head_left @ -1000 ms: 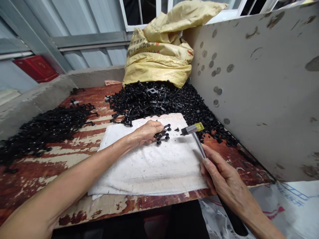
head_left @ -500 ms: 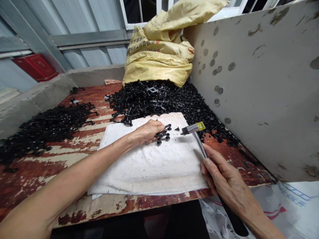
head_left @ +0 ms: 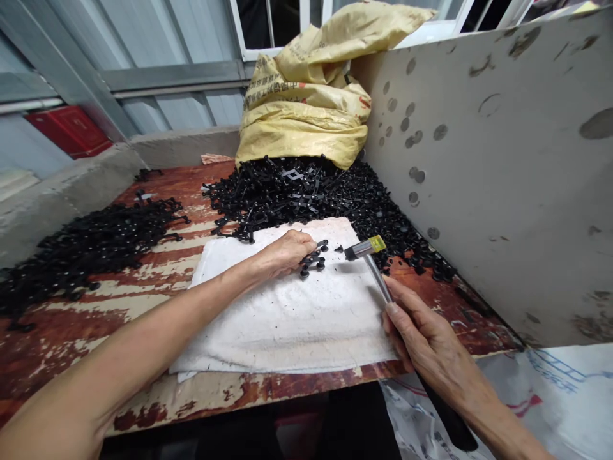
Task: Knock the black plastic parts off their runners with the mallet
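Observation:
My left hand [head_left: 282, 253] rests on a white towel [head_left: 287, 313] and pinches a small black plastic part [head_left: 313, 259] with round studs, holding it flat on the cloth. My right hand [head_left: 426, 345] grips the handle of a small hammer [head_left: 366, 252], whose metal head with a yellow tip hovers just right of the part. A tiny black piece [head_left: 339, 248] lies on the towel between the part and the hammer head.
A big heap of black parts [head_left: 311, 191] lies behind the towel below a yellow sack [head_left: 311, 96]. Another heap [head_left: 90, 243] spreads at left on the worn red table [head_left: 71, 332]. A grey spotted board [head_left: 502, 166] walls off the right side.
The hammer head has shifted slightly left, toward the black part. My left hand stays put on the part.

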A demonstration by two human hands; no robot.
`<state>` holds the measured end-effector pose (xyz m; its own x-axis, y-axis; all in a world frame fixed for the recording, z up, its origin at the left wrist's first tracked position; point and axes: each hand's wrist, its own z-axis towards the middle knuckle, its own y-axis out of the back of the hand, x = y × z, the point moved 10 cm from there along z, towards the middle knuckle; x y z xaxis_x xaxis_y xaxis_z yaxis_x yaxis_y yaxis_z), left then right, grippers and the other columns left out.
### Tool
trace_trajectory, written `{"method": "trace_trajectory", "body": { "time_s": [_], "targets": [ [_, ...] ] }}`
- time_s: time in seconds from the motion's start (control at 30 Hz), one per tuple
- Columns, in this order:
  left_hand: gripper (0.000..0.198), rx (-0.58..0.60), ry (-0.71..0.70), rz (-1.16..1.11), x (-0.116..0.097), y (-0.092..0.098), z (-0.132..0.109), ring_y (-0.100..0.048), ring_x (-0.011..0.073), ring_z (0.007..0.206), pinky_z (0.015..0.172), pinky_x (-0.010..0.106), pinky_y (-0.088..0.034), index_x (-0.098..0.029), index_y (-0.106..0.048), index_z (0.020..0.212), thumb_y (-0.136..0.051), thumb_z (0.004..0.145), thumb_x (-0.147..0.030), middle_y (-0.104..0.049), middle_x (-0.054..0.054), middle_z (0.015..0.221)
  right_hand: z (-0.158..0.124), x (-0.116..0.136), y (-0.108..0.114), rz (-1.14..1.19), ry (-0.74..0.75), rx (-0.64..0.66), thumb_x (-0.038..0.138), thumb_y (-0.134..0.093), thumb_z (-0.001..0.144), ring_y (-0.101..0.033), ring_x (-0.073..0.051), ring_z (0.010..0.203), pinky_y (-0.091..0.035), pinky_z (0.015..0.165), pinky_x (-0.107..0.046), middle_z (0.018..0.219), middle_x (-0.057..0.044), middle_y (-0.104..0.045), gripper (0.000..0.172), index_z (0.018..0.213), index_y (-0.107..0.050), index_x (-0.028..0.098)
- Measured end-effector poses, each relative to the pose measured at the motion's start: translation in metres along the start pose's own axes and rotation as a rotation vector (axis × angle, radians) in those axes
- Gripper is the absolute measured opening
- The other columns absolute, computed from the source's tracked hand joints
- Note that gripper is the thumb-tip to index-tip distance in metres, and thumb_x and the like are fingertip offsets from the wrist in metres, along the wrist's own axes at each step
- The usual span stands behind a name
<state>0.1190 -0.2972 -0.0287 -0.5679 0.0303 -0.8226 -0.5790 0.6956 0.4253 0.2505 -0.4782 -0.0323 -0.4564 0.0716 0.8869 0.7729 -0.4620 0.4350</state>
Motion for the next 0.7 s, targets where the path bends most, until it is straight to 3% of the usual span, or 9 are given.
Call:
{"method": "trace_trajectory", "body": {
  "time_s": [0.13,0.23,0.33,0.5,0.63,0.7],
  "targets": [
    [0.034,-0.028,-0.049,0.056,-0.007,0.002,-0.001,-0.029,0.0042,0.031,0.035,0.02,-0.017,-0.018,-0.041,0.055,-0.045,0.089,-0.011,-0.037,-0.005,0.042,0.009,0.021,-0.007,-0.141,0.094,0.069,0.035,-0.045,0.092,-0.071,-0.025,0.093,-0.056,0.088,-0.043,0.108,-0.013,-0.073,0.052,0.138,-0.055,0.015],
    [0.035,-0.032,-0.081,0.072,-0.008,0.003,-0.001,-0.029,0.0043,0.031,0.034,0.021,-0.018,-0.019,-0.039,0.054,-0.045,0.089,-0.012,-0.036,-0.005,0.042,0.017,0.056,-0.002,-0.187,0.274,-0.006,0.029,-0.043,0.092,-0.065,-0.025,0.112,-0.05,0.1,-0.043,0.128,-0.011,-0.066,0.051,0.141,-0.052,0.018],
    [0.034,-0.028,-0.093,0.063,-0.007,0.003,0.0,-0.029,0.0048,0.031,0.033,0.021,-0.017,-0.019,-0.04,0.056,-0.046,0.088,-0.014,-0.037,-0.005,0.043,0.027,0.074,0.003,-0.261,0.365,-0.112,0.024,-0.041,0.092,-0.066,-0.024,0.109,-0.051,0.097,-0.04,0.122,-0.01,-0.069,0.054,0.146,-0.047,0.021],
    [0.031,-0.038,-0.014,0.043,0.003,0.003,-0.001,-0.028,0.0049,0.029,0.033,0.021,-0.015,-0.019,-0.041,0.058,-0.047,0.089,-0.017,-0.036,-0.006,0.04,0.045,0.056,-0.025,-0.435,0.325,0.109,0.016,-0.043,0.085,-0.07,-0.023,0.081,-0.057,0.078,-0.038,0.096,-0.009,-0.075,0.057,0.14,-0.055,0.021],
    [0.032,-0.027,-0.004,0.033,0.003,0.002,-0.002,-0.027,0.0049,0.028,0.033,0.021,-0.014,-0.019,-0.041,0.058,-0.047,0.09,-0.018,-0.035,-0.006,0.039,0.043,0.059,-0.01,-0.365,0.345,-0.035,0.021,-0.039,0.09,-0.069,-0.023,0.093,-0.055,0.084,-0.038,0.103,-0.009,-0.073,0.053,0.141,-0.052,0.02],
    [0.032,-0.016,-0.002,0.031,0.001,0.002,-0.003,-0.028,0.0049,0.029,0.034,0.021,-0.015,-0.019,-0.042,0.059,-0.048,0.09,-0.019,-0.036,-0.006,0.039,0.042,0.056,-0.016,-0.408,0.321,0.027,0.022,-0.041,0.087,-0.069,-0.026,0.088,-0.055,0.079,-0.04,0.095,-0.011,-0.073,0.053,0.137,-0.056,0.018]
  ]
}}
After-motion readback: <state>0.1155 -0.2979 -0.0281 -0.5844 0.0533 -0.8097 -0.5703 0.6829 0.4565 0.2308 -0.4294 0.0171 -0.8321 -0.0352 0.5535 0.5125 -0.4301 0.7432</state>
